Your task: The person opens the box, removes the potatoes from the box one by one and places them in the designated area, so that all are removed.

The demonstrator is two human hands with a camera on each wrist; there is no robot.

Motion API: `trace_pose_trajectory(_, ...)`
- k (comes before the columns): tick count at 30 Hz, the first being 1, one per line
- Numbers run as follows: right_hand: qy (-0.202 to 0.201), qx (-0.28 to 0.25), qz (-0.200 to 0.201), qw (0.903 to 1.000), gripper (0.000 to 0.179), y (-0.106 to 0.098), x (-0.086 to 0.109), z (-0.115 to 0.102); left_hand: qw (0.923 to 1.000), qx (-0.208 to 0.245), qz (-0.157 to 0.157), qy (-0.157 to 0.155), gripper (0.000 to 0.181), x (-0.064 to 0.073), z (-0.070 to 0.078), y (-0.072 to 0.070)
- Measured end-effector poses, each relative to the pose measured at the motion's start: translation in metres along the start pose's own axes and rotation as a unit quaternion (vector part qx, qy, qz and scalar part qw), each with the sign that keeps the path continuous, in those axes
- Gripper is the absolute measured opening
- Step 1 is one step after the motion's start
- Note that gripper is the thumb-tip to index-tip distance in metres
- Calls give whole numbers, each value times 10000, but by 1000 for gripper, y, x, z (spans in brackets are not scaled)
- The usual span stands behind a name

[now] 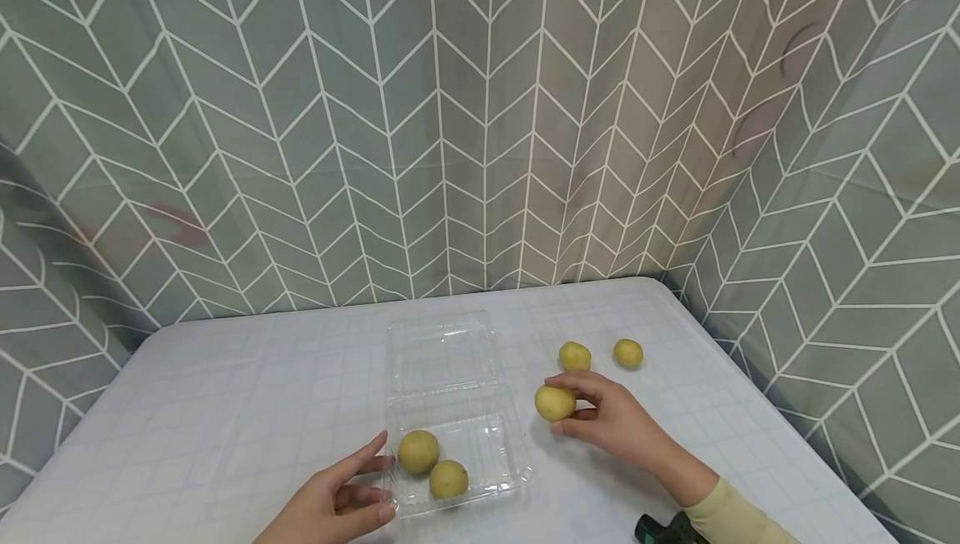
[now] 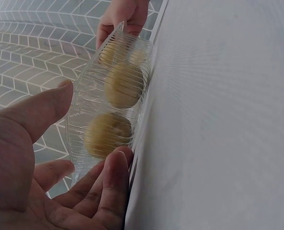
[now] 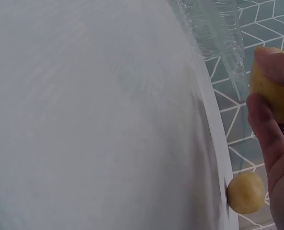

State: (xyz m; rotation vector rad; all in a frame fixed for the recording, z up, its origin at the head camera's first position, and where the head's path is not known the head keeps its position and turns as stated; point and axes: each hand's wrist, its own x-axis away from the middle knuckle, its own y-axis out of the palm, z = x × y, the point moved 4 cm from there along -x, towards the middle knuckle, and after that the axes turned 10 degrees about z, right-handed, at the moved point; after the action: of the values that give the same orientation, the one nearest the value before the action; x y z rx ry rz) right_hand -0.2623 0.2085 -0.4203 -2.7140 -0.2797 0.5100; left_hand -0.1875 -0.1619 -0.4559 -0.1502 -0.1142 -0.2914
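A clear plastic clamshell box (image 1: 491, 448) stands on the table with its lid (image 1: 442, 352) folded back, away from me. Two round yellow fruits (image 1: 418, 451) lie in its left half; through the ribbed wall they also show in the left wrist view (image 2: 125, 85). My left hand (image 1: 341, 490) is at the box's left side, its spread fingertips touching the wall and edge. Right of the box, my right hand (image 1: 611, 415) pinches another yellow fruit (image 1: 554, 403) between thumb and fingers, seen close up in the right wrist view (image 3: 273, 91).
Two more yellow fruits, one (image 1: 574, 356) just beyond my right hand and one (image 1: 628, 353) farther right, sit on the white-covered table (image 1: 247, 411). A dark device (image 1: 667, 529) is by my right wrist. Patterned curtains (image 1: 465, 127) enclose the back and sides.
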Motion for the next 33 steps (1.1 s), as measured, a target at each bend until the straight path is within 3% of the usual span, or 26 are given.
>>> trace_pose_trajectory(22, -232, 254, -185, 9992, 53, -9, 7, 8, 9998, -163, 31, -112, 82, 0, -2, -3)
trace_pose_trajectory(33, 108, 252, -215, 9994, 53, -11, 10, 20, 9997, -84, 48, -214, 82, -1, -3, -2)
